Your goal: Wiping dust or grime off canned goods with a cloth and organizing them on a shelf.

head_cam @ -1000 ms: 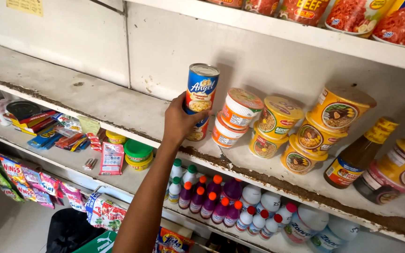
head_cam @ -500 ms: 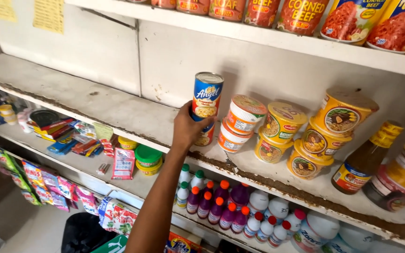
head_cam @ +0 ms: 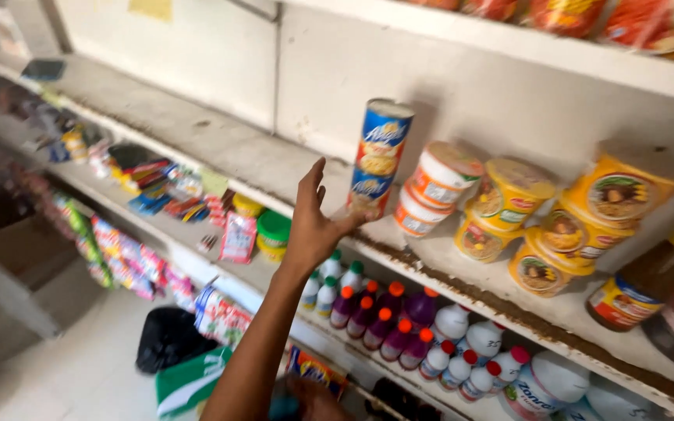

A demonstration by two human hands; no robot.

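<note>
My left hand (head_cam: 311, 226) is raised to the middle shelf, fingers spread and holding nothing. Its thumb reaches toward the lower of two stacked blue cans (head_cam: 370, 195). The upper blue can (head_cam: 384, 136) stands on top of it, apart from my fingers. Just right of the cans are stacked orange-and-white cups (head_cam: 434, 187) and yellow noodle cups (head_cam: 509, 206). A brown shape at the bottom edge may be my right hand (head_cam: 317, 396); it is too cut off to read.
The bare shelf board (head_cam: 220, 144) stretches away to the left. Below it stand rows of small bottles (head_cam: 399, 327) with coloured caps, a green-lidded tub (head_cam: 273, 234) and snack packets (head_cam: 118, 257). Dark jars (head_cam: 633, 288) stand at the right and tins line the top shelf (head_cam: 587, 47).
My left hand carried the blue can up and set it on top of the other can, then let go and opened. The camera also swung closer to the shelf.
</note>
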